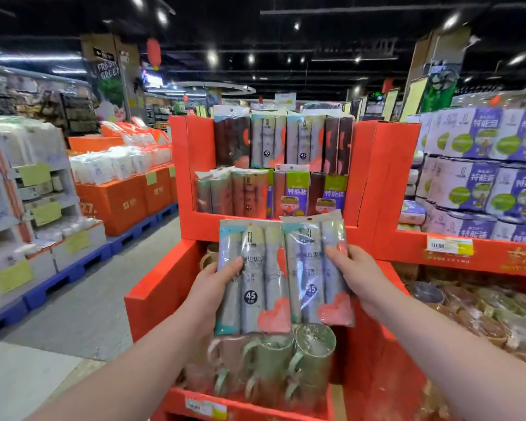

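Head view: my left hand [217, 284] grips one roll pack [254, 279], thumb curled over its front; my right hand [357, 276] grips a second pack [316, 268] alongside, edges overlapping, above the red display bin [152, 294]. Judged step: comparing or restocking. Next move calls for a free slot on the upper shelf [195, 171].

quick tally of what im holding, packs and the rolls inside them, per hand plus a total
left pack, gripped by the left hand: 1, with 3 rolls
right pack, gripped by the right hand: 1, with 3 rolls
total: 2 packs, 6 rolls
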Demonstrator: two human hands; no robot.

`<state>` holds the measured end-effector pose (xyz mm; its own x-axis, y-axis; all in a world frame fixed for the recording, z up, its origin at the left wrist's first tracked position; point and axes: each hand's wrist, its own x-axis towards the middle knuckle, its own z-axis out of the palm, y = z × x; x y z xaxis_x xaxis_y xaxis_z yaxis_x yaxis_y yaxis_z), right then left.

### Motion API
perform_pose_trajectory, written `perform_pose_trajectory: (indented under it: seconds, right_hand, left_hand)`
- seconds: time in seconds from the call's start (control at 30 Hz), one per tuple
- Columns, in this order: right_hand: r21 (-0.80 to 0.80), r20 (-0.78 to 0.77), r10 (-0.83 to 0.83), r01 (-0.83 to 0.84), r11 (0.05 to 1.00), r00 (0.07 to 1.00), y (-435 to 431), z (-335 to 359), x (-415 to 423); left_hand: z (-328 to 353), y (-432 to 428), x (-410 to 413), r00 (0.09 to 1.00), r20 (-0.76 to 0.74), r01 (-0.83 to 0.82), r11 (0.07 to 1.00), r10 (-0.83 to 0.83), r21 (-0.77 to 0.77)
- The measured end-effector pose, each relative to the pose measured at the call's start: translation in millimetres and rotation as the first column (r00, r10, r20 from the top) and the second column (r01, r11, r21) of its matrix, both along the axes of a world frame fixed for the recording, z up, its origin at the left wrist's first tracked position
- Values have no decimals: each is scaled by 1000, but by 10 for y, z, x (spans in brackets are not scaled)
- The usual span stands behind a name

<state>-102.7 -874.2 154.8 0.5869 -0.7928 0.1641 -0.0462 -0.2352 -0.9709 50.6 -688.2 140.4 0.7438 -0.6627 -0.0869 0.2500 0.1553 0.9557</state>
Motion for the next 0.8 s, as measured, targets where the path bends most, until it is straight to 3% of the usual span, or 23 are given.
perform_pose_trajectory:
  seconds: [0.3, 0.53, 0.8]
  right_hand:
    - [-203, 57, -116, 126, 971, 992, -451, 634, 1187]
    - [-220, 96, -120, 138, 966, 988, -754, 795, 1984]
    - [-169, 0, -45, 44, 985, 999, -1173, 640, 2659]
  left_hand:
    - [304, -338, 1258, 998, 59, -23, 998, 27, -65]
    - [463, -416, 1800, 996, 78, -35, 994, 43, -102]
    - [567, -392, 2024, 991, 69, -106, 984, 116, -140]
